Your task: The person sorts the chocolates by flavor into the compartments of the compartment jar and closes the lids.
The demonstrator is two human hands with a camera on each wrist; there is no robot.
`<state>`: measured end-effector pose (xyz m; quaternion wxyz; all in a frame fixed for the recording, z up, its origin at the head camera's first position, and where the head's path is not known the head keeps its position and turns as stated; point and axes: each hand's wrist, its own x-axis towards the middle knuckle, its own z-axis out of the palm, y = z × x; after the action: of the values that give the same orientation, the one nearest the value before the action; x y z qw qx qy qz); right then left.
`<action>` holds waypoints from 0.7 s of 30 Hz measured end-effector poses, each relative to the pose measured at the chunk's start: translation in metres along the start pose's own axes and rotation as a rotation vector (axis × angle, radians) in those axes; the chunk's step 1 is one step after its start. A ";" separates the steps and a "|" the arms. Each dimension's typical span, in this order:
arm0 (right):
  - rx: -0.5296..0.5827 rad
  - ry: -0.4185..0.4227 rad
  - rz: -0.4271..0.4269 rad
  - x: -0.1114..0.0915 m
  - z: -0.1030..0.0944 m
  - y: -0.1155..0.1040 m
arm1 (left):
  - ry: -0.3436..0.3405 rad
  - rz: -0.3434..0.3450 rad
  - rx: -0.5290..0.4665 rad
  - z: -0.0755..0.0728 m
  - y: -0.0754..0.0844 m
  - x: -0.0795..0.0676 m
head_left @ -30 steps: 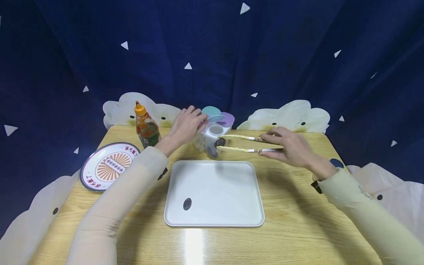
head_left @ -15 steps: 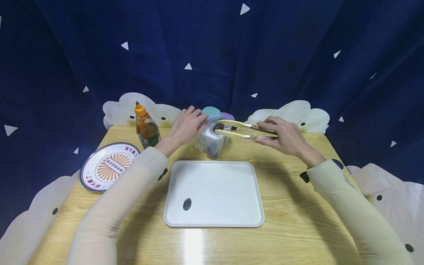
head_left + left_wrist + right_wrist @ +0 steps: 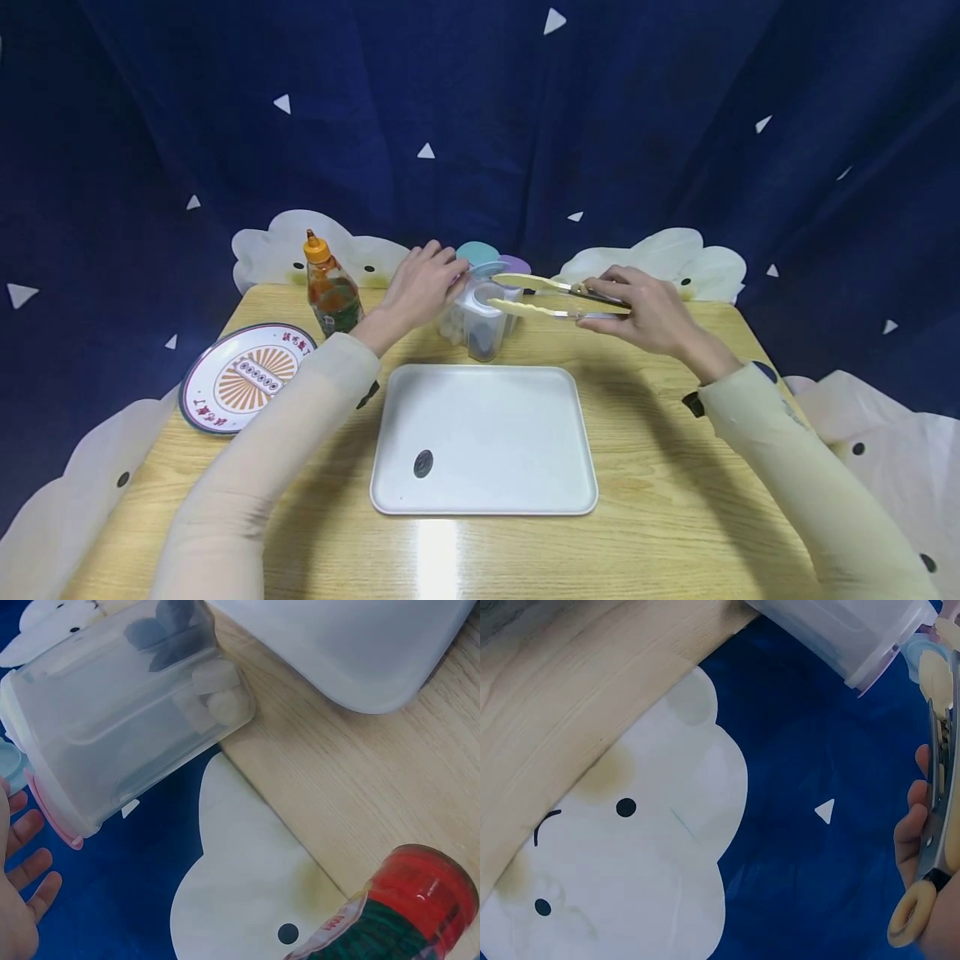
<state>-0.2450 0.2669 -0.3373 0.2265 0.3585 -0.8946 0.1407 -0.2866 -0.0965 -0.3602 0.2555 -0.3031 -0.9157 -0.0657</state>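
In the head view, my left hand (image 3: 426,285) holds up the light blue lid (image 3: 489,268) of a clear divided container (image 3: 483,329) at the back middle. The left wrist view has its fingertips right by that lid, with dark pieces (image 3: 169,634) and pale pieces (image 3: 217,694) inside the container. My right hand (image 3: 643,312) grips tongs (image 3: 558,300) with pale yellow tips. Their two tips stand apart at the container's round opening (image 3: 487,293), with nothing between them. A dark round disc (image 3: 423,463) lies on the white tray (image 3: 517,442), lower left.
A patterned plate (image 3: 206,358) lies at the left of the wooden table (image 3: 645,492). Behind it stands a sauce bottle (image 3: 333,292) with an orange cap. Teal (image 3: 477,252) and purple (image 3: 514,264) lids top the container's other parts. A blue curtain hangs behind.
The tongs rose with a dark disc from the container's front to its opening, then let it go; the disc no longer shows between the tips. My left hand stayed at the lid.
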 end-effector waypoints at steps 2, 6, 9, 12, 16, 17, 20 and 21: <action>0.009 0.000 -0.018 -0.005 -0.002 -0.003 | 0.003 0.001 0.000 0.001 0.000 0.000; 0.019 -0.011 -0.062 -0.017 -0.003 -0.012 | 0.009 -0.001 0.001 0.001 0.000 0.000; 0.022 -0.022 -0.096 -0.025 -0.001 -0.019 | 0.007 -0.003 0.003 0.001 0.000 0.000; 0.043 -0.029 -0.138 -0.034 0.005 -0.028 | 0.002 -0.006 0.004 0.001 0.001 0.000; 0.083 -0.038 -0.194 -0.045 0.017 -0.041 | -0.005 -0.008 0.006 0.000 0.001 0.000; 0.093 -0.045 -0.203 -0.047 0.021 -0.044 | -0.005 -0.008 0.006 0.000 0.001 0.000; 0.113 -0.080 -0.228 -0.054 0.033 -0.057 | -0.004 -0.006 0.010 0.000 0.001 0.000; 0.118 -0.095 -0.238 -0.056 0.037 -0.061 | -0.004 -0.005 0.011 0.000 0.001 0.000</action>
<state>-0.1776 0.2414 -0.3919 0.1773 0.4811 -0.8457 0.1480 -0.2860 -0.0958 -0.3601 0.2551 -0.2994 -0.9174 -0.0607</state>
